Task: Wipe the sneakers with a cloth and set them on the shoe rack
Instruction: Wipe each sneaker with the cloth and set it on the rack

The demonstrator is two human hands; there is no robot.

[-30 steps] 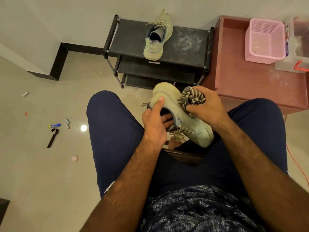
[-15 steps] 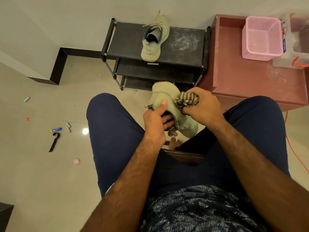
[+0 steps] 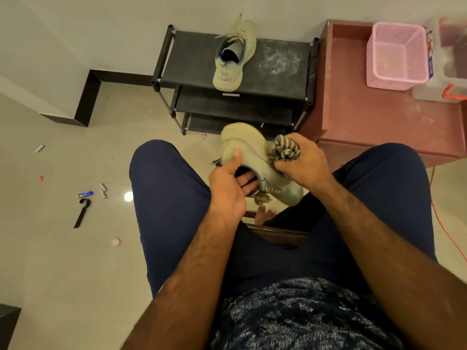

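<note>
Two pale olive sneakers appear in the head view. The held sneaker (image 3: 252,147) sits over the gap between the person's thighs with its long axis diagonal: heel away, toward the shoe rack (image 3: 278,72), toe back toward the right thigh. The left hand (image 3: 227,190) grips its collar, thumb on the outer heel and fingers inside the opening. The right hand (image 3: 305,162) clenches a bunched cloth (image 3: 285,149), striped dark and cream, against the sneaker's side. The second sneaker (image 3: 232,64) rests on the rack's top shelf, heel toward the person, toe toward the wall. A small mark on the held sneaker's side and a white tag on the rack's front edge are too small to read. Uppers look knitted. The rack has black tube posts and dark shelves smeared with white dust.
</note>
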